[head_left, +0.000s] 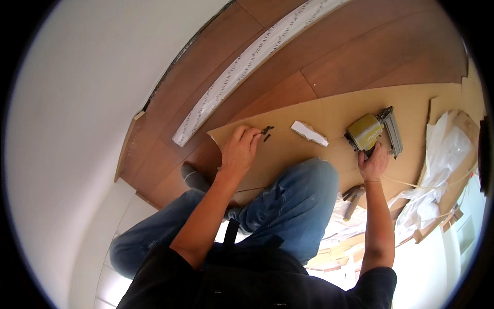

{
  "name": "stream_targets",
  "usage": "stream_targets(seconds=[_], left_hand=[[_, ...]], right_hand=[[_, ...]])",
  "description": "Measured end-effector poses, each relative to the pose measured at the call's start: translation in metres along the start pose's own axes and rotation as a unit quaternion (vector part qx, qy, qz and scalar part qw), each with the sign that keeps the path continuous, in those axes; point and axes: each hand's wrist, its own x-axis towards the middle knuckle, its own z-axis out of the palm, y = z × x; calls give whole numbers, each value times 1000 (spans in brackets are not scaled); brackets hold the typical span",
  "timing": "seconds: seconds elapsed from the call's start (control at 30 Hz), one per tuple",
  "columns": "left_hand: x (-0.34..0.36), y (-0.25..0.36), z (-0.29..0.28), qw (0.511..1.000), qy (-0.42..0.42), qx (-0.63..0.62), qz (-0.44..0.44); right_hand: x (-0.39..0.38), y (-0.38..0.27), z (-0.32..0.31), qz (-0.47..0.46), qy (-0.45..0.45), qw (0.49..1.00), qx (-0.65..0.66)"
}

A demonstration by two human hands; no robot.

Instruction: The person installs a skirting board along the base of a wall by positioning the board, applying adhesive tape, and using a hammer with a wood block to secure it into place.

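The yellow-and-gray nail gun point(366, 133) is at the right part of the big brown cardboard point(272, 164). The right hand point(374, 162) has its fingers curled around the near end of it. Over the cardboard's left part, the left hand point(241, 148) pinches a little dark piece point(267, 129). One more dark bit point(266, 138) is just beside it. A torn white scrap point(309, 133) lies on the cardboard's middle. Past the cardboard's far edge, a long white strip point(247, 64) lies on the wood floor point(360, 56).
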Motion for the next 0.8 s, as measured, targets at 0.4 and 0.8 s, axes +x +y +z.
stream_targets(seconds=[0.4,0.8], left_hand=[[-26,-19,-9,993,41,-63,94],[-206,-31,-120,958,77,-276,-2]], right_hand=[[-7,-24,-26,22,18,998,-55],[-12,-92,-55,218,-2,976,-15]])
